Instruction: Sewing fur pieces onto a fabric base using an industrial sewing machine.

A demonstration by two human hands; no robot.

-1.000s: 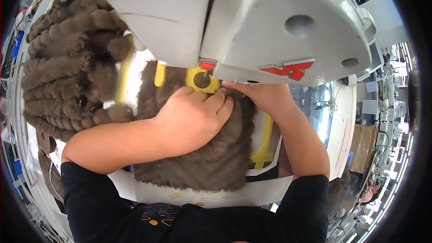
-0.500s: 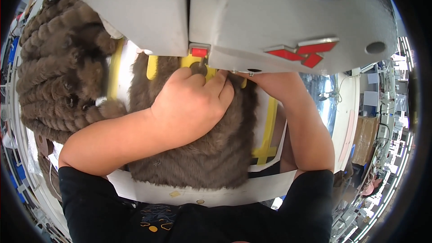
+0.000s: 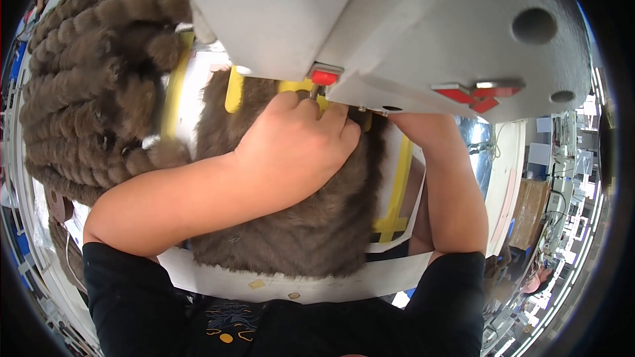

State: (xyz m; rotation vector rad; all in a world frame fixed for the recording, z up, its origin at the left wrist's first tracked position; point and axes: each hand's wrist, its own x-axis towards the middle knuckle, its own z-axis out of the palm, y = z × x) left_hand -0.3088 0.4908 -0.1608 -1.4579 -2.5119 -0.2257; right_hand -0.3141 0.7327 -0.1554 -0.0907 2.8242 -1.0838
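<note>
A flat brown fur piece lies beneath the grey sewing machine head. Over its upper part my left hand is bent and closed, its fingertips tucked down into the fur, so the exact hold is hidden. Just beyond the knuckles, a metal needle bar and presser foot come down beside a yellow plate. My right hand reaches in from the right under the machine head, which covers its fingers; what they touch cannot be seen.
A bulky brown fur item with ridged rows is heaped on the left. Yellow tape strips mark the white table. Behind my right arm are a clear plastic sheet and a cardboard box.
The view has shifted, so the machine head sits further right and tilted. My left hand appears slightly further right, its fingers still bent by the presser foot.
</note>
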